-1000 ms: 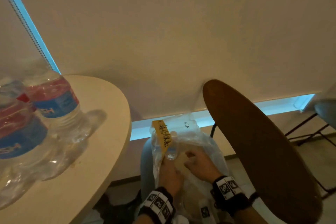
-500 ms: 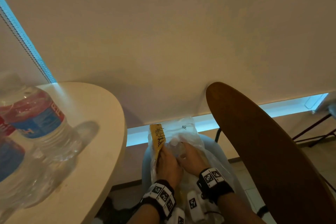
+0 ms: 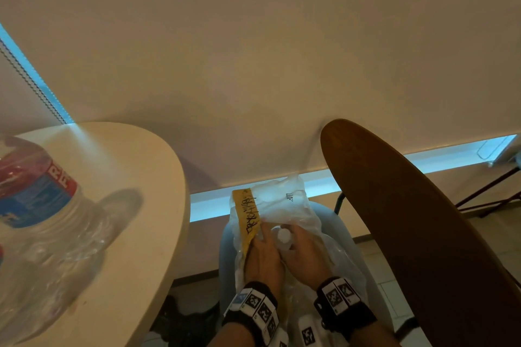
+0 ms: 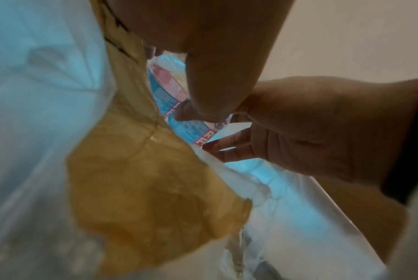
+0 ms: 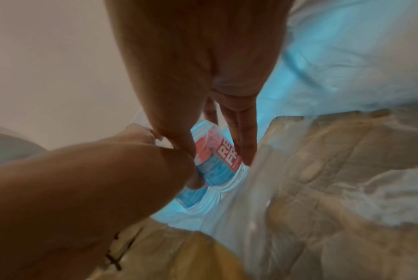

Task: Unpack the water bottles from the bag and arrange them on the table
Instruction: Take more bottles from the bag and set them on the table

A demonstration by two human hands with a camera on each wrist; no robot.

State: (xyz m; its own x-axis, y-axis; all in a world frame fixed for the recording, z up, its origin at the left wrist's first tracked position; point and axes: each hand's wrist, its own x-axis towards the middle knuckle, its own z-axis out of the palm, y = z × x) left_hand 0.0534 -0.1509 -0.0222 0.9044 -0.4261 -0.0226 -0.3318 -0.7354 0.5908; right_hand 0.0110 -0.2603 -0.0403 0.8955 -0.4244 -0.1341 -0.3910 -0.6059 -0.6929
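A clear plastic bag [image 3: 284, 203] with a strip of yellow tape [image 3: 248, 214] sits on a pale blue chair [image 3: 225, 256]. A water bottle [image 3: 282, 235] with a white cap and a red and blue label [image 5: 215, 157] stands in the bag's mouth. My right hand [image 3: 306, 253] grips it, thumb on one side of the label and fingers [image 5: 247, 145] on the other. My left hand [image 3: 263, 255] holds the taped edge of the bag [image 4: 143, 189], with its thumb [image 4: 203, 98] against the bottle [image 4: 174, 106].
A round cream table [image 3: 135, 234] stands to the left, with bottles [image 3: 36, 191] in the same red and blue labels near its front edge. A brown wooden chair back [image 3: 408, 234] rises close on the right. Dark metal chair legs [image 3: 485, 191] show at far right.
Both hands have closed in around the bottle's neck and label at the bag's mouth. The view has shifted right, so fewer table bottles show.
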